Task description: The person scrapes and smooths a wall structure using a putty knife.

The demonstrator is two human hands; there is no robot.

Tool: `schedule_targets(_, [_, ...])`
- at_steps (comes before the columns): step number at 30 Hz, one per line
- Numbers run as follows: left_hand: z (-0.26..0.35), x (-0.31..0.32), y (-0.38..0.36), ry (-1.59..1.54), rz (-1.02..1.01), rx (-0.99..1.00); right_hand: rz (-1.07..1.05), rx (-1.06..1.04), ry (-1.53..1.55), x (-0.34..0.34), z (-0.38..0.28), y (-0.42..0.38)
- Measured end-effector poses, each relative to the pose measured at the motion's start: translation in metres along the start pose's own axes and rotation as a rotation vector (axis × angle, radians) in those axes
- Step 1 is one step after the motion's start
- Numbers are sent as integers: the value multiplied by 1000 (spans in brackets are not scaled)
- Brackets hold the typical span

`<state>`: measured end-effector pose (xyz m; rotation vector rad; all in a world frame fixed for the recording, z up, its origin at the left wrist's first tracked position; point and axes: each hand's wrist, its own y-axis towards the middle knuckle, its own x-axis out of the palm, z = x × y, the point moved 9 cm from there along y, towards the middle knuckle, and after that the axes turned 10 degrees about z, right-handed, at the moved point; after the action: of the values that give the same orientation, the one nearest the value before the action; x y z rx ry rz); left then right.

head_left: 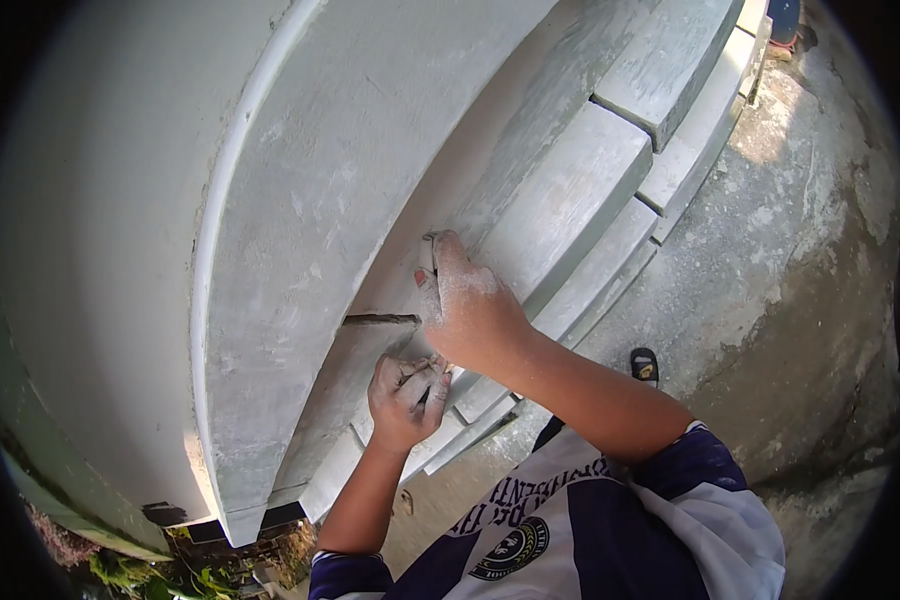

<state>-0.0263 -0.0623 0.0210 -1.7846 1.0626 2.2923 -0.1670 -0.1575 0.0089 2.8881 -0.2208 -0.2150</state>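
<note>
White dust coats my right hand (470,305), which presses against the recessed grey face between the curved upper ledge (320,190) and the stepped blocks (570,180). Its fingers are bent around a small, flat, pale piece (428,253), too small and covered to name. Lower and to the left, my left hand (407,395) is closed, fingertips pinched together beside a grey block below a dark gap (380,319). Whatever lies between those fingertips is hidden. Both hands are close together but apart.
A smooth pale wall (110,230) rises at the left. Stepped grey blocks with dark joints curve to the upper right. Rough concrete ground (710,270) lies on the right, with a dark sandal (645,366) on it. Green plants (130,570) grow at the lower left.
</note>
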Motion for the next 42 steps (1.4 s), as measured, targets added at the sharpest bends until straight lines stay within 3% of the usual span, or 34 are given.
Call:
schedule_targets(5, [2,-1,1,-33,7,-33,326,50,13,-69,21,45])
schedule_targets(8, [2,-1,2,-16,-3,-42,390,135,-5,-90,35,66])
schedule_targets(14, [3,-3,3,2,-9,-16,228,-30,56,-15,1,16])
schedule_targets(17, [-1,0,0,-16,7,-19,109,2,124,0,5,1])
schedule_targets(18, [-2,0,-1,-26,16,-26,52,-16,173,-3,9,8])
schedule_targets(21, [0,-1,0,-12,15,-56,293,-7,157,-52,21,33])
schedule_targets(23, [1,-2,2,-5,17,-42,346,133,68,-82,38,53])
schedule_targets(26, [2,-3,2,-2,20,-37,357,145,-36,-89,38,59])
schedule_targets(29, [3,-3,3,12,24,-5,126,133,-39,-28,19,30])
schedule_targets(31, [2,-2,2,24,17,12,-66,16,14,8,3,2])
schedule_targets(37, [5,-4,3,24,42,1,-83,-5,118,-9,19,-6])
schedule_targets(42, [5,-8,4,28,55,-53,-23,147,300,-32,33,-15])
